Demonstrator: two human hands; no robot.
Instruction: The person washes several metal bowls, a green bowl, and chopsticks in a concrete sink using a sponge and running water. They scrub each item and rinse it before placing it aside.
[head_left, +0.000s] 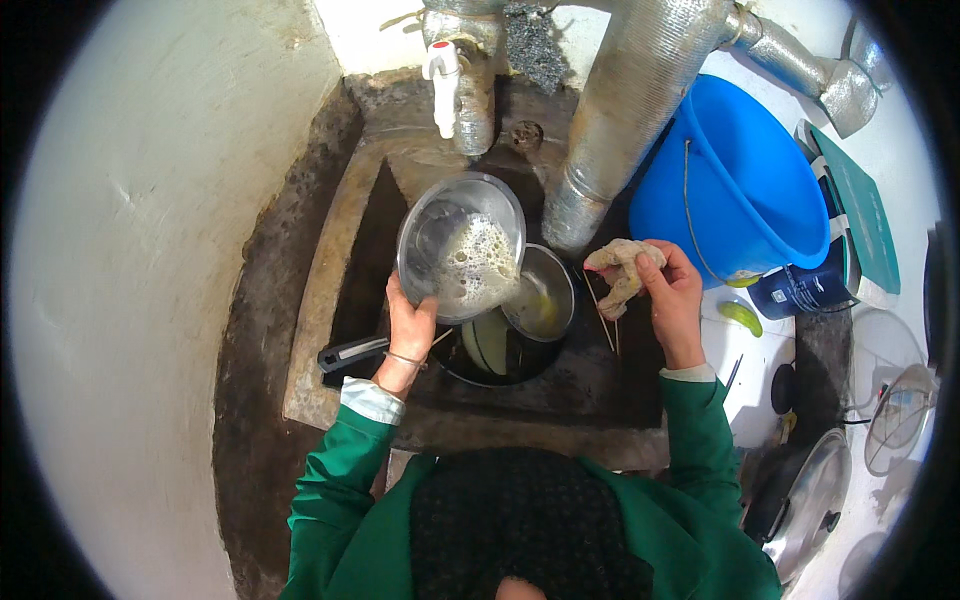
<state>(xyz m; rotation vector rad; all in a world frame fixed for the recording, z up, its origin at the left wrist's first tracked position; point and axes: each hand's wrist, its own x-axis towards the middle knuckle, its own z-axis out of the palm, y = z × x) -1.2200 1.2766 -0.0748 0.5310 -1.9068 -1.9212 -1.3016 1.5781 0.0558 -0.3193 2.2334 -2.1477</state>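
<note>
Left grip [408, 330] holds a steel bowl [422, 245], partly hiding the pan [528, 363] toward six o'clock. Right grip [677, 302] pinches a rag [622, 275].

The bowl [425, 230] in the left hand [408, 325] is silver-grey, its foam [480, 260] white and speckled with bubbles. Just right of that hand, the smaller metal vessel [532, 268] is dull silver, and the pan handle [352, 353] at the left wrist is black with a silver stripe. The cloth [627, 277] in the right hand [677, 300] is mottled greyish beige with a pinkish-red edge. Both sleeves [340, 470] are green, ending in white cuffs [373, 402]. Right of the right hand, the bucket [665, 200] is plain bright blue and the vegetable piece [741, 317] green. Beyond both hands, the wrapped pipe [632, 110] is finely ribbed silver, and the tap [445, 95] white with a red mark.
</note>
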